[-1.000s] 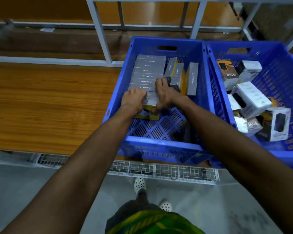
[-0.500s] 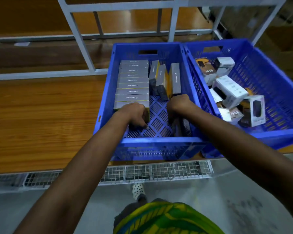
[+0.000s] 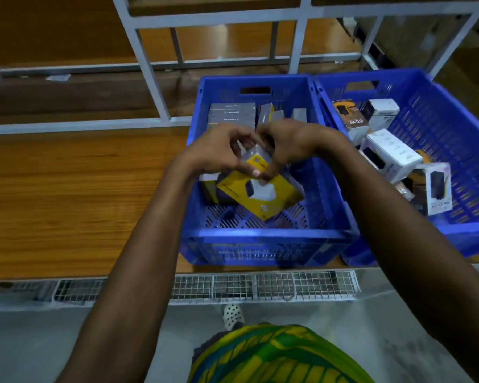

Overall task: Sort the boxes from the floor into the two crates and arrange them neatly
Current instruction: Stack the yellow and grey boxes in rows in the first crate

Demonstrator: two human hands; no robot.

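Both hands, left hand (image 3: 219,150) & right hand (image 3: 288,145), grip tilted yellow box (image 3: 263,194) w/ grey window over left crate (image 3: 263,236).

The scene is lit dimly and evenly from overhead, with colours strongly saturated. Motion blur is seen on both hands (image 3: 260,150) and the yellow box (image 3: 263,194). Straight shelf rails (image 3: 150,70) are bowed by wide-angle distortion. Upper corners are darkened.

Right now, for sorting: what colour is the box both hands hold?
Mostly yellow box, with grey; head view.
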